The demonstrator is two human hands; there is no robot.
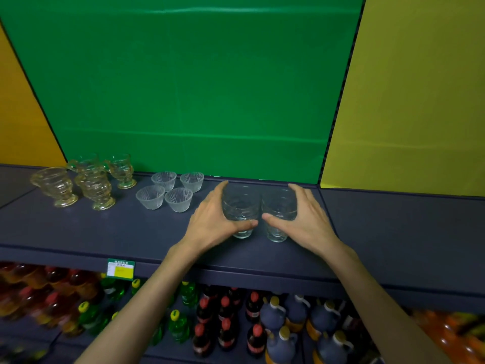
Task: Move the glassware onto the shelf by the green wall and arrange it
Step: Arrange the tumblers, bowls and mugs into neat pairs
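Left hand: my left hand (214,219) is wrapped round the left tumbler (241,210), thumb across the front, fingers behind.
Right hand: my right hand (305,219) is wrapped the same way round the right tumbler (278,214).
Where the tumblers are: both stand upright on the dark shelf (131,232) under the green wall (183,88), side by side and about touching.
Handling: I judge them clear, rigid, smooth and breakable; hold mid-body, and don't knock the two together.
Contents: both tumblers look empty.
Small bowls: four ribbed bowls (170,191) sit in a square just to the left, open side up, nothing in them.
Amber cups: four footed cups (86,179) stand further left, also empty as far as I can tell.
Below: bottles (225,324) fill the lower shelf.
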